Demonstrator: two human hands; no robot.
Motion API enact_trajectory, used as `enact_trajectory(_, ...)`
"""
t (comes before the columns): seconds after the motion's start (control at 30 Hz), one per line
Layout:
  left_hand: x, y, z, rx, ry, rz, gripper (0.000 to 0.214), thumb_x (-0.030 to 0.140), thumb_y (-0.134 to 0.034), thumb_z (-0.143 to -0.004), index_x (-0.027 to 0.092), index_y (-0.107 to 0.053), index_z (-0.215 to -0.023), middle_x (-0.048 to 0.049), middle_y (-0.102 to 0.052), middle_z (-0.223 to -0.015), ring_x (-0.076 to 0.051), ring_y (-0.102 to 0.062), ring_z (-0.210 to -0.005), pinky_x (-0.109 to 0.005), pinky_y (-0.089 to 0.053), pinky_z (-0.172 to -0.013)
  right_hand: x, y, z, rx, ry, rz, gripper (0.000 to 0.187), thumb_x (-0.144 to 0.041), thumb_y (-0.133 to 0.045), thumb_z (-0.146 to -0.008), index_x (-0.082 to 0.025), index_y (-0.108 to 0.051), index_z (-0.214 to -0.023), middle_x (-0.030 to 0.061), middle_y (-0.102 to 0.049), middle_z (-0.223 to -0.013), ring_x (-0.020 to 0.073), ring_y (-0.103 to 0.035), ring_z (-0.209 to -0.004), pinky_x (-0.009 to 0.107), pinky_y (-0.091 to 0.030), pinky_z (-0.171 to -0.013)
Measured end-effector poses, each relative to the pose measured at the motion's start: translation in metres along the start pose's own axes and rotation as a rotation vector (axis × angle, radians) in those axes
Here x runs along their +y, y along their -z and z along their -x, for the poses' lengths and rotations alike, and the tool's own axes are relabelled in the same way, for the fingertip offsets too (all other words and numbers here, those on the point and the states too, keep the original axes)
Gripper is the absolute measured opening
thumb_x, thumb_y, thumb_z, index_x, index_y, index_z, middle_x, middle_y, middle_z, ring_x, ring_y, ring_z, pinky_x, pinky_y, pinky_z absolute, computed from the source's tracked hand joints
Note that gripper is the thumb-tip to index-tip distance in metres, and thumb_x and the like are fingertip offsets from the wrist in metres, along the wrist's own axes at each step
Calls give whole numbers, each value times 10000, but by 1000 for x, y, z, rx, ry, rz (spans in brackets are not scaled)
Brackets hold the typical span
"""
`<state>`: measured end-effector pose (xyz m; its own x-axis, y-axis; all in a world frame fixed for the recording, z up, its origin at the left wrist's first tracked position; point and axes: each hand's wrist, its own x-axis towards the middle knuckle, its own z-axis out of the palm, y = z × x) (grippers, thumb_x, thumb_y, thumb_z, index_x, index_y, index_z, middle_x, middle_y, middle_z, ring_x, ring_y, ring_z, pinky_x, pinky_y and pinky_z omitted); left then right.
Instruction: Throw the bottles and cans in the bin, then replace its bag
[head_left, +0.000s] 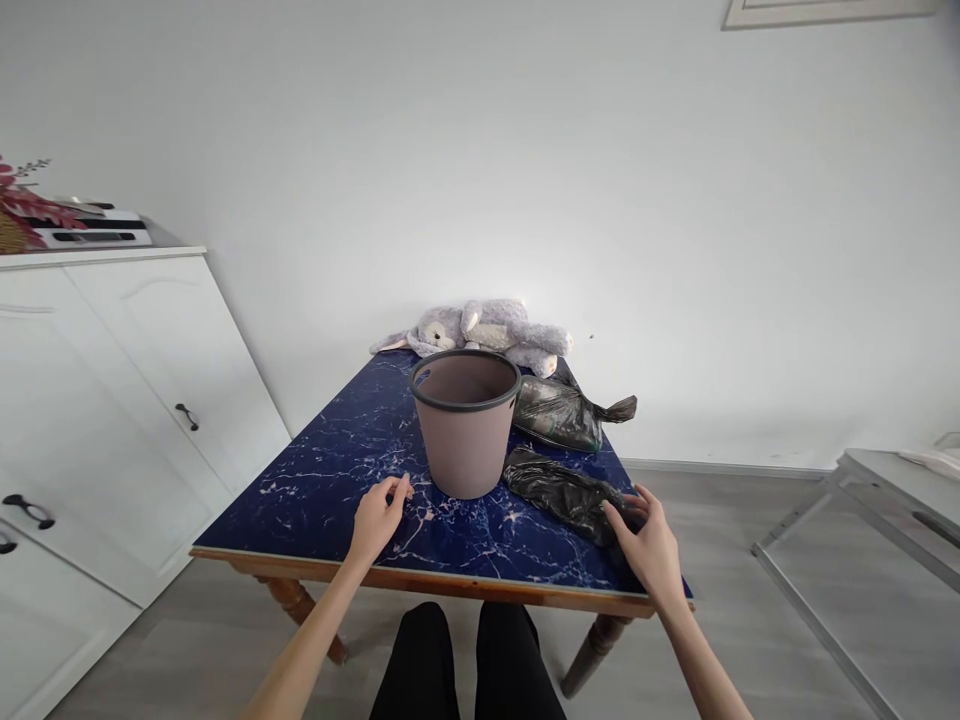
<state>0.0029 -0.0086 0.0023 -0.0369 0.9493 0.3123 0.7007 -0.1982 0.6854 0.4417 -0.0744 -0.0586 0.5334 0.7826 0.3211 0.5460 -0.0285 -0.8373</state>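
The bare left arm (322,620) slants far and right, ending in the left hand (380,512), its fingers (399,490) loosely curled. The bare right arm (701,650) slants far and left, the right hand (652,542) angled left with thumb (621,525) and bent fingertips foremost. Black-clad legs (421,660) show near, slightly parted, between the arms.

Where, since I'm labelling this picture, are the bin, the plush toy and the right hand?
Bin (469,448), head view: outer front wall.
Plush toy (489,337), head view: pale belly.
Right hand (652,541), head view: its back.
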Motion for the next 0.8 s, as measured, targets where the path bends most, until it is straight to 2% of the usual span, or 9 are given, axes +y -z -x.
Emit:
enact_trajectory(0.1,3,1,2,-7,7,6,548,701,-425,-1006,265,-719,-851,-49,-808,-936,-254,-716,-795,-318,-475,-708,6,-6,-5,-28,-72,-95,751,-701,-671,-824,-196,-537,-1364,122,-770,-1095,347,-730,-1068,462,-543,-931)
enact_trajectory(0.23,6,1,3,-12,28,15,561,709,-414,-1004,264,-718,-850,-45,-807,-922,-250,-714,-770,-312,-478,-696,1,-6,0,-4,-50,-64,583,-723,-642,-815,-217,-663,-1102,126,-783,-1033,346,-740,-1012,450,-536,-922)
enact_trajectory(0.33,7,1,3,-16,46,27,570,719,-411,-998,261,-720,-856,-49,-805,-919,-259,-719,-802,-312,-484,-718,-4,-1,1,-2,-70,-42,543,-748,-611,-819,-231,-679,-971,119,-787,-981,335,-738,-925,448,-528,-893)
enact_trajectory(0.67,11,3,6,-9,71,46,597,732,-405,-988,241,-714,-849,-54,-798,-903,-256,-722,-837,-301,-484,-740,-6,3,1,83,-125,-94,587,-788,-577,-848,-226,-643,-1006,113,-774,-992,311,-727,-917,406,-512,-844)
enact_trajectory(0.8,13,6,6,9,62,44,604,739,-403,-982,238,-704,-830,-55,-789,-871,-251,-718,-826,-301,-488,-768,-25,7,22,142,-59,-160,540,-737,-575,-914,-215,-642,-1036,112,-750,-1000,299,-709,-938,397,-512,-848)
